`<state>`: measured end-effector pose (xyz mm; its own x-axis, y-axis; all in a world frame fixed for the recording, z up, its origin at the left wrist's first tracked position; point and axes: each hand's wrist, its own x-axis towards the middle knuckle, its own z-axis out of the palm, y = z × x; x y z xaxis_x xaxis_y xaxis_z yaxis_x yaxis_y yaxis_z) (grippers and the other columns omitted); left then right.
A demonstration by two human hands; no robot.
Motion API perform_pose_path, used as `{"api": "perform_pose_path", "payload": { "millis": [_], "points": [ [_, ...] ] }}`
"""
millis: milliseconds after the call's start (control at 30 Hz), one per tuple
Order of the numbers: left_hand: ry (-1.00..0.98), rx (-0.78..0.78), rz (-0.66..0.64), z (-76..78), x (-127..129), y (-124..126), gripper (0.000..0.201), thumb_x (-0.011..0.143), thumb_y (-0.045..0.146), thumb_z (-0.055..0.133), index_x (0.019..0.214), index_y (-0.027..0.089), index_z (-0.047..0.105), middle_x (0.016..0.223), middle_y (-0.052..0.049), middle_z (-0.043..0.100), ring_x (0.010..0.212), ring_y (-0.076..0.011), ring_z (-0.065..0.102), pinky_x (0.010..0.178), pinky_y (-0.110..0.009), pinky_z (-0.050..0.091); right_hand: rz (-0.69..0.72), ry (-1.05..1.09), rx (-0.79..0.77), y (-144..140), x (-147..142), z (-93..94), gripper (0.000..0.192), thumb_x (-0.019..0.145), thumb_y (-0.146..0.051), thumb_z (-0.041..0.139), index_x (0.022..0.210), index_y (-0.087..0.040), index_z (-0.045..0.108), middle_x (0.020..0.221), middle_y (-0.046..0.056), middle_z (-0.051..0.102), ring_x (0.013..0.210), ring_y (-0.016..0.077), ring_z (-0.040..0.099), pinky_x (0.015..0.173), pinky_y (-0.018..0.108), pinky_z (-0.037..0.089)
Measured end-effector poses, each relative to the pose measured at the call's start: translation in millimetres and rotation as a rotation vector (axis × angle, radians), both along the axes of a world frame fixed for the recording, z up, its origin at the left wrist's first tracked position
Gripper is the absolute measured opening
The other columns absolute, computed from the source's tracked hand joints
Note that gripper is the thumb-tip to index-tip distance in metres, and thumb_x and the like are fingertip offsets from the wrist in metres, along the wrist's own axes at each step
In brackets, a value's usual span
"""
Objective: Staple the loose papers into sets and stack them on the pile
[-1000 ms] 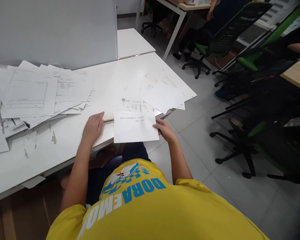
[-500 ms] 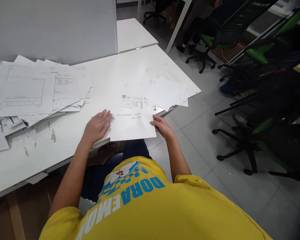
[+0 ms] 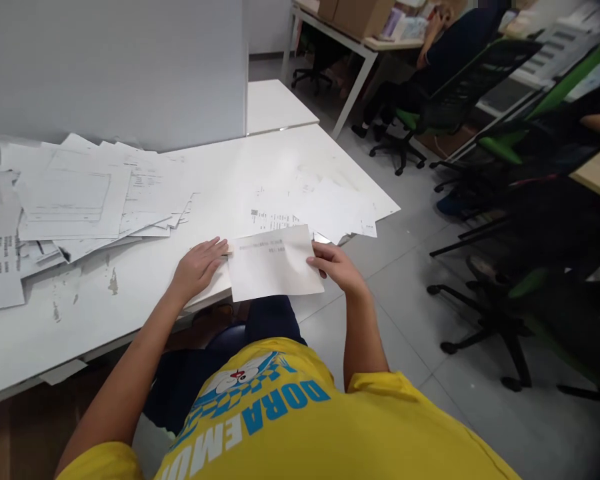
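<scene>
Holding a white sheet of paper (image 3: 275,263) by its right edge, the right hand (image 3: 336,265) is pinching it with the thumb on top, the fingers underneath hidden by the paper itself. The sheet is lying half over the near edge of the desk (image 3: 145,280), its lower part hanging out past the edge above the person's lap. The left hand (image 3: 199,267) is resting flat on the desk with fingers spread, its fingertips just touching the sheet's left edge. One line of small print is running along the top of the sheet, too blurred to read. Just behind it, a few loose pages (image 3: 320,207) are overlapping near the desk corner. Farther left, a large heap of printed papers (image 3: 80,200) is sprawling, cut off by the picture's left side.
</scene>
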<state>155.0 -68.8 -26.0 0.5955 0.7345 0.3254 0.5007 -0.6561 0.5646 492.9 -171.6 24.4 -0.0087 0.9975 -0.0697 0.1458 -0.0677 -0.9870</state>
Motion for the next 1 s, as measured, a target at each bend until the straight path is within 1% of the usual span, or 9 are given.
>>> {"api": "perform_pose_path", "payload": {
  "millis": [100, 200, 400, 500, 600, 700, 833, 933, 1000],
  "points": [
    [-0.032, -0.023, 0.033, -1.1, -6.2, -2.4, 0.049, 0.1, 0.045, 0.034, 0.137, 0.024, 0.059, 0.142, -0.007, 0.061, 0.138, -0.022, 0.051, 0.119, -0.047, 0.039, 0.075, -0.127, 0.219, 8.4, -8.9, 51.3, 0.022, 0.082, -0.041, 0.072, 0.093, -0.023, 0.076, 0.065, 0.001, 0.051, 0.062, 0.0155, 0.048, 0.05, 0.026, 0.037],
    [-0.062, -0.015, 0.1, -4.6, -8.3, -6.2, 0.051, 0.099, 0.047, 0.037, 0.138, 0.023, 0.058, 0.143, -0.008, 0.06, 0.135, -0.0233, 0.054, 0.117, -0.047, 0.041, 0.122, -0.074, 0.378, 50.9, -38.3, 80.7, 0.026, 0.084, -0.044, 0.072, 0.1, -0.024, 0.075, 0.071, 0.002, 0.053, 0.07, 0.0181, 0.055, 0.054, 0.026, 0.043],
    [-0.132, 0.06, 0.286, -14.1, -8.6, -11.7, 0.047, 0.099, 0.044, 0.04, 0.137, 0.022, 0.059, 0.143, -0.012, 0.059, 0.137, -0.0266, 0.053, 0.116, -0.05, 0.042, 0.513, 0.252, 0.547, 201.7, -166.5, 88.9, 0.048, 0.098, -0.046, 0.048, 0.138, -0.02, 0.054, 0.103, 0.001, 0.056, 0.104, 0.022, 0.062, 0.077, 0.033, 0.054],
    [-0.121, 0.096, 0.268, -17.5, -8.7, -12.5, 0.047, 0.101, 0.042, 0.037, 0.137, 0.02, 0.058, 0.138, -0.014, 0.062, 0.136, -0.0262, 0.054, 0.114, -0.05, 0.044, 0.62, 0.369, 0.584, 241.0, -225.0, 93.2, 0.051, 0.098, -0.048, 0.044, 0.14, -0.019, 0.05, 0.116, 0.002, 0.057, 0.12, 0.0249, 0.057, 0.088, 0.037, 0.051],
    [-0.097, 0.148, 0.267, -20.3, -7.6, -12.1, 0.045, 0.1, 0.041, 0.039, 0.133, 0.019, 0.061, 0.13, -0.014, 0.068, 0.129, -0.0258, 0.06, 0.11, -0.048, 0.049, 0.63, 0.424, 0.521, 252.7, -263.0, 89.5, 0.05, 0.092, -0.052, 0.054, 0.132, -0.023, 0.055, 0.118, 0.002, 0.062, 0.12, 0.0237, 0.057, 0.091, 0.033, 0.051],
    [-0.066, 0.19, 0.301, -23.2, -6.1, -11.4, 0.042, 0.1, 0.04, 0.04, 0.125, 0.018, 0.065, 0.123, -0.015, 0.071, 0.121, -0.0263, 0.065, 0.104, -0.045, 0.054, 0.675, 0.426, 0.353, 259.4, -293.6, 73.3, 0.04, 0.088, -0.048, 0.062, 0.119, -0.023, 0.059, 0.107, 0.002, 0.067, 0.103, 0.0192, 0.062, 0.085, 0.029, 0.053],
    [-0.039, 0.212, 0.399, -27.0, -6.0, -11.1, 0.042, 0.1, 0.041, 0.039, 0.118, 0.016, 0.067, 0.113, -0.016, 0.073, 0.11, -0.0263, 0.069, 0.097, -0.044, 0.056, 0.682, 0.076, 0.097, 266.0, -330.5, 51.6, 0.017, 0.099, -0.03, 0.053, 0.108, -0.016, 0.059, 0.099, 0.004, 0.067, 0.082, 0.0119, 0.062, 0.079, 0.025, 0.054],
    [-0.042, 0.207, 0.45, -27.3, -7.8, -10.1, 0.044, 0.1, 0.042, 0.037, 0.117, 0.015, 0.067, 0.107, -0.015, 0.075, 0.102, -0.0249, 0.071, 0.092, -0.042, 0.057, 0.634, -0.214, 0.055, 263.4, -337.7, 49.7, 0.033, 0.105, -0.032, 0.046, 0.12, -0.004, 0.055, 0.113, 0.013, 0.066, 0.088, 0.0141, 0.062, 0.085, 0.031, 0.056],
    [-0.056, 0.195, 0.462, -25.6, -8.8, -8.6, 0.046, 0.101, 0.042, 0.034, 0.121, 0.015, 0.066, 0.103, -0.014, 0.075, 0.099, -0.0244, 0.071, 0.09, -0.042, 0.057, 0.562, -0.309, 0.096, 257.7, -323.6, 53.6, 0.053, 0.105, -0.036, 0.049, 0.137, 0.005, 0.041, 0.136, 0.022, 0.055, 0.108, 0.0199, 0.059, 0.098, 0.041, 0.052]
  ]
}}
